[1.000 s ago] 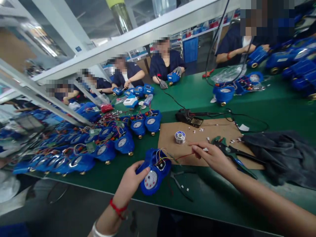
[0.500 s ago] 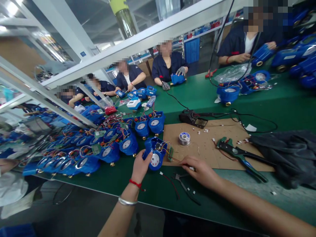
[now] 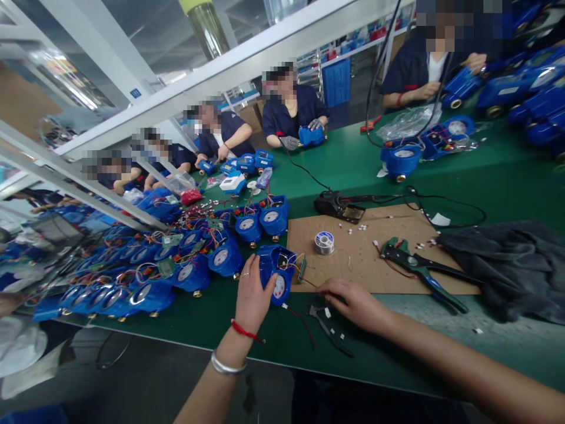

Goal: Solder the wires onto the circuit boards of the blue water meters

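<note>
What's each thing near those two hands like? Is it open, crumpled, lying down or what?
Left hand: fingers spread, resting on a meter
This meter: open, insides showing
Green board: wired to the meter
Right hand: fingers curled, grip unclear
Solder spool: on its end, hole facing up
Big pliers: lying down, handles apart
Cloth: crumpled
Cardboard: lying flat

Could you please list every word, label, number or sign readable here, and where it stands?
None is legible.
Label on the wire spool: too blurred.
Dial of the blue meter at the left hand: too small.
Blue sign on the pillar: too small.
White label on a far-right meter: too blurred.
</note>
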### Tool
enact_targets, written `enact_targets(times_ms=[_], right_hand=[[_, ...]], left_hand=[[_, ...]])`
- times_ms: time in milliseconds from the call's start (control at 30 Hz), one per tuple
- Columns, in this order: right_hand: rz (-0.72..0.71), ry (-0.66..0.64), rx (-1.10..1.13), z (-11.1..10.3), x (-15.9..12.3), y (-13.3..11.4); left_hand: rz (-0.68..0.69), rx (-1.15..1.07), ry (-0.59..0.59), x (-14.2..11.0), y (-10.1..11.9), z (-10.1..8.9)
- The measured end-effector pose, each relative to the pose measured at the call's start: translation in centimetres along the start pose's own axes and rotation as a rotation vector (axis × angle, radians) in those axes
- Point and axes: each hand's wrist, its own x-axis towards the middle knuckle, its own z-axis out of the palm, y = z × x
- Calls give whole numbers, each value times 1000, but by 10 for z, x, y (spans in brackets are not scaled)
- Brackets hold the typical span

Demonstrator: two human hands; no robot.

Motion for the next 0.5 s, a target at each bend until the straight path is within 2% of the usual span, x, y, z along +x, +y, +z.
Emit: enact_targets(times_ms=[200,333,400,500], right_hand=[[58,41,52,-4,-3,8],[72,63,96,-5,-2,8],[62,56,90,-5,-1,7],[64,53,69,-5,-2,9]], left_hand=[[46,34,26,-1,5,2],[206,93,121,-9,31,-5],[341,102,33,-13,49,-3],[449,120,-255,-15,70,7]])
